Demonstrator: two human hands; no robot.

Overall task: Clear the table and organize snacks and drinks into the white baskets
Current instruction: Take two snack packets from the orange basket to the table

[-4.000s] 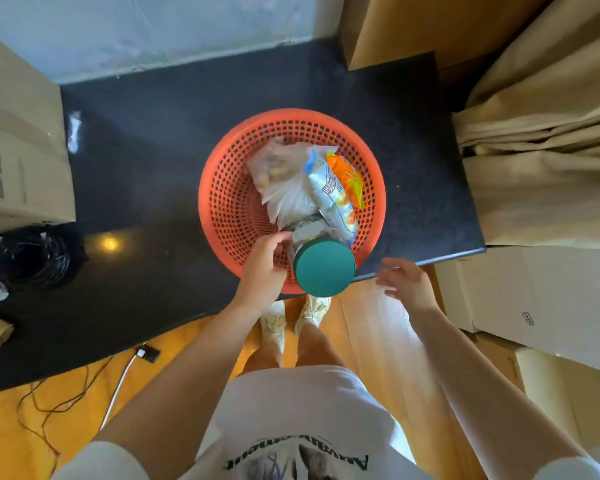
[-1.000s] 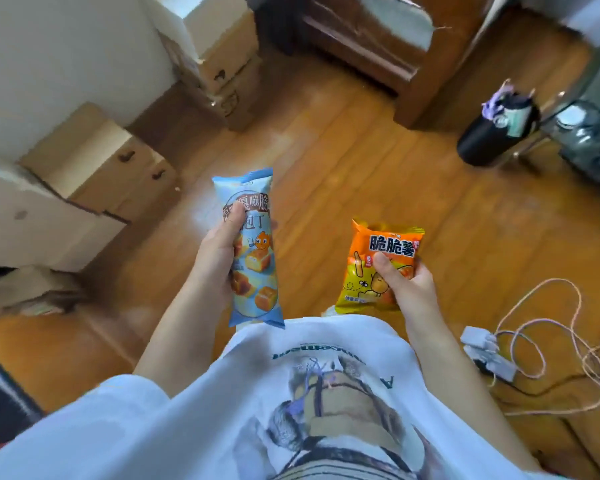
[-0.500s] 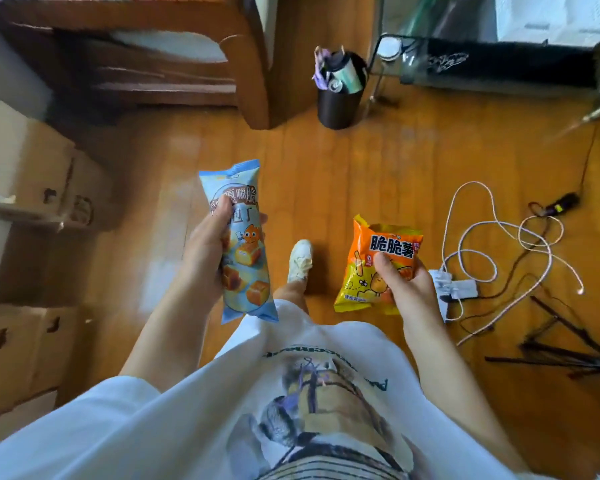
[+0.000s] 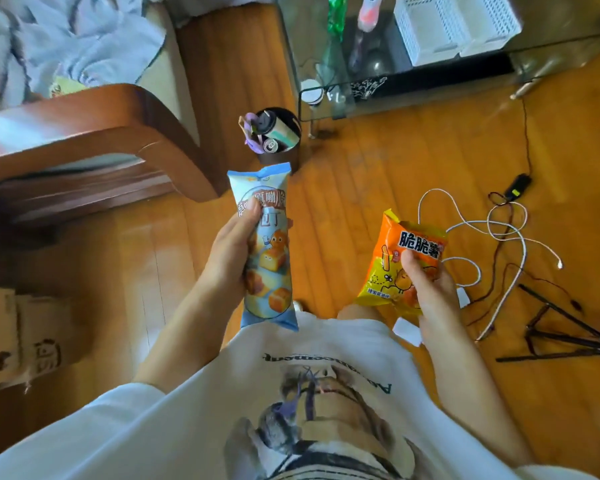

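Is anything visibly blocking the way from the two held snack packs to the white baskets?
Nothing visible blocks it. The blue snack pack and orange snack pack are held over open wooden floor; the white baskets sit ahead on the glass table.

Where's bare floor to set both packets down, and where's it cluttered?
Free: the wood floor between the dark bin and the white cable, and the strip left of the left hand toward the cardboard box. Crowded: right of the right hand, with cables and a black tripod.
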